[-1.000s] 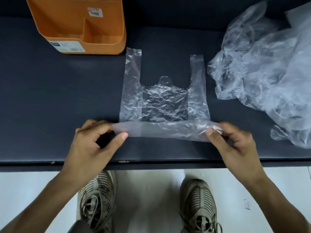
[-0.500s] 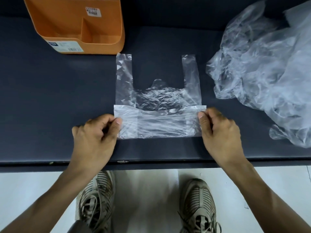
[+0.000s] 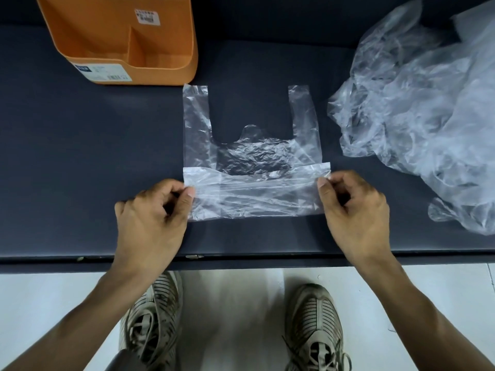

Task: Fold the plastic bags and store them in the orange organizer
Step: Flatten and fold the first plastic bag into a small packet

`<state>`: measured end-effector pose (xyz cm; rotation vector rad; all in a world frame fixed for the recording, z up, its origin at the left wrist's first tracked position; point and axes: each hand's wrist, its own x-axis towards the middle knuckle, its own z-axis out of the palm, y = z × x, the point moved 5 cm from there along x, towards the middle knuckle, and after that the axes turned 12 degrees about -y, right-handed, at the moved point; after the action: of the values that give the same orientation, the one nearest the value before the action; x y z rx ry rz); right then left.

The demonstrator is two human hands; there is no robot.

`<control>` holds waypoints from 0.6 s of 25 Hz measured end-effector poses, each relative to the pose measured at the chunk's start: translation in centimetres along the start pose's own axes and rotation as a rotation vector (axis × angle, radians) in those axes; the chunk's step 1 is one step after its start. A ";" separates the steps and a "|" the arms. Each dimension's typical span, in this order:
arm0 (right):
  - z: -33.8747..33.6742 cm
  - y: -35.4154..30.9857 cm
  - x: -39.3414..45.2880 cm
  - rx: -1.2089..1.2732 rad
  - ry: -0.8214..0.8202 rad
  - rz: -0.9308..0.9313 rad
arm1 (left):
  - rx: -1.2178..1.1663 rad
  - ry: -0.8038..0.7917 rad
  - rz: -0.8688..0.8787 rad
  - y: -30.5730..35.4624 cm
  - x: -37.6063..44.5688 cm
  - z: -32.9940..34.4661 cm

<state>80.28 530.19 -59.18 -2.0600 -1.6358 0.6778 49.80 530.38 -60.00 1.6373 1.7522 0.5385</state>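
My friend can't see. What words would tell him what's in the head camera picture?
Two bare hands, left hand and right hand, pinch the side edges of a clear plastic handle bag lying flat on a dark table, its bottom folded up. An orange plastic organizer stands behind on the left; a pile of crumpled clear bags lies right.

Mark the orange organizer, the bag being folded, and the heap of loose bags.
orange organizer (image 3: 160, 73): head view, front wall.
bag being folded (image 3: 257, 194): head view, folded-over bottom band.
heap of loose bags (image 3: 417, 108): head view, middle of the crumpled pile.
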 end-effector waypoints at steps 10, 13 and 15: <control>2.8 -4.3 -2.3 -0.401 -0.017 -0.483 | 0.621 -0.123 0.461 4.1 -1.2 2.5; 6.2 -3.5 -2.8 -0.510 -0.207 -0.394 | 0.761 -0.295 0.411 2.4 -0.3 5.1; 6.4 -2.5 -2.7 -0.528 -0.253 -0.360 | 0.789 -0.331 0.395 1.7 -0.1 5.4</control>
<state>73.93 528.30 -62.50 -1.9718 -2.4694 0.4211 54.79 529.77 -62.51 2.4652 1.4660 -0.3128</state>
